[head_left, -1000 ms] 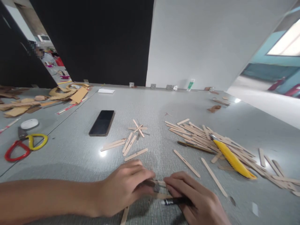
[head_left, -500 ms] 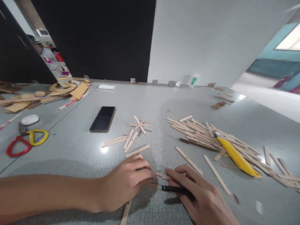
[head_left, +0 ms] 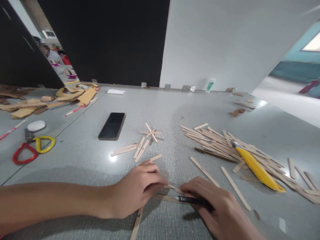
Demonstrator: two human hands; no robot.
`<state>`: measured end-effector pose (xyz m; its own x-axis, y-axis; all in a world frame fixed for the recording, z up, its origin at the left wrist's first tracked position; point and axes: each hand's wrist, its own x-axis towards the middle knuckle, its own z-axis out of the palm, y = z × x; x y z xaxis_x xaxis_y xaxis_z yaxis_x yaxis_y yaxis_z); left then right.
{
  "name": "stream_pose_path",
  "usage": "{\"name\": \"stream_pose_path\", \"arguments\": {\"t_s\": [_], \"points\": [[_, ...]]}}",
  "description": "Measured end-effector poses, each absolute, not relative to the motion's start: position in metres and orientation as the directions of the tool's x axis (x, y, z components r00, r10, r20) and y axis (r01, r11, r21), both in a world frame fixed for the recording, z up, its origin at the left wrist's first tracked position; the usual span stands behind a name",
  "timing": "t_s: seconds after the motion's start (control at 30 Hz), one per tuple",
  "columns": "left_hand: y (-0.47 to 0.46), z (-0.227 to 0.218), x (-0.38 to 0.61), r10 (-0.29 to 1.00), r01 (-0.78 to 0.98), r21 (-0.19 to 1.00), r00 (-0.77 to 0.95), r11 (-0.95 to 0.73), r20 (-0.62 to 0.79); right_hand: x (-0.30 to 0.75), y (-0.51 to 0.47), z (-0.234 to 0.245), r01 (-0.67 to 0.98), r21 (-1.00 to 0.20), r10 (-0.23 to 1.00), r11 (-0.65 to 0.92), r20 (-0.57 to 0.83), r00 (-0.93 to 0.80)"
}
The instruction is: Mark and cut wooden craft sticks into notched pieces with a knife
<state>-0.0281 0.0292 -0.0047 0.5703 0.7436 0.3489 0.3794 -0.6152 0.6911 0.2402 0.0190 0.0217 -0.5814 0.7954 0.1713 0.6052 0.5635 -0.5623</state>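
Note:
My left hand [head_left: 140, 188] is closed, its fingertips pinching one end of a wooden craft stick [head_left: 174, 189]. The fingers of my right hand [head_left: 212, 203] meet the stick's other end, and that same hand grips a black pen [head_left: 191, 200] whose tip points left. Below the pen tip lies another craft stick [head_left: 163, 197], partly covered by the hands. Under my left wrist a marked craft stick [head_left: 136, 226] slants toward the near edge. Just beyond the left knuckles, one more stick [head_left: 156, 158] is partly hidden.
A star of crossed sticks [head_left: 151, 132] lies ahead, near a phone [head_left: 112, 126]. To the right, a yellow-handled cutter [head_left: 257, 170] rests on a heap of craft sticks [head_left: 212, 140]. Scissors [head_left: 35, 148], a white mouse [head_left: 36, 125] and cardboard scraps [head_left: 75, 95] are at left.
The view has shifted slightly, so the tabletop things appear further right. A dark patch by my left fingertips no longer shows, and the stick below the pen is more visible.

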Motion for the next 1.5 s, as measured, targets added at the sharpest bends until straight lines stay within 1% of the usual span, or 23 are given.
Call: {"name": "stream_pose_path", "arguments": {"t_s": [0.07, 0.2, 0.4, 0.67, 0.93, 1.1, 1.23, 1.4, 1.5], "points": [[0.029, -0.002, -0.027, 0.748, 0.377, 0.7, 0.569, -0.606, 0.341, 0.24, 0.02, 0.024, 0.613, -0.568, 0.801, 0.55, 0.15, -0.579], [0.03, 0.0, -0.026, 0.735, 0.367, 0.691, 0.577, -0.623, 0.356, 0.241, 0.021, 0.023, 0.607, -0.545, 0.777, 0.578, 0.142, -0.613], [0.03, -0.002, -0.026, 0.701, 0.353, 0.664, 0.607, -0.659, 0.374, 0.246, 0.021, 0.017, 0.55, -0.594, 0.75, 0.588, 0.145, -0.645], [0.028, 0.003, -0.027, 0.664, 0.322, 0.666, 0.659, -0.673, 0.353, 0.257, 0.01, -0.002, 0.547, -0.499, 0.71, 0.672, 0.227, -0.666], [0.029, 0.008, -0.028, 0.655, 0.322, 0.67, 0.681, -0.668, 0.326, 0.253, 0.011, 0.006, 0.532, -0.445, 0.672, 0.72, 0.256, -0.695], [0.027, 0.009, -0.029, 0.645, 0.319, 0.665, 0.693, -0.675, 0.323, 0.256, 0.008, 0.01, 0.546, -0.464, 0.683, 0.698, 0.2, -0.703], [0.027, 0.01, -0.029, 0.643, 0.324, 0.656, 0.693, -0.682, 0.326, 0.256, 0.008, 0.012, 0.552, -0.473, 0.694, 0.687, 0.199, -0.692], [0.027, 0.011, -0.028, 0.66, 0.316, 0.664, 0.66, -0.678, 0.359, 0.253, 0.007, 0.013, 0.551, -0.479, 0.705, 0.684, 0.239, -0.667], [0.024, 0.01, -0.028, 0.658, 0.324, 0.625, 0.621, -0.71, 0.425, 0.257, 0.004, 0.014, 0.57, -0.442, 0.717, 0.693, 0.338, -0.61]]}}
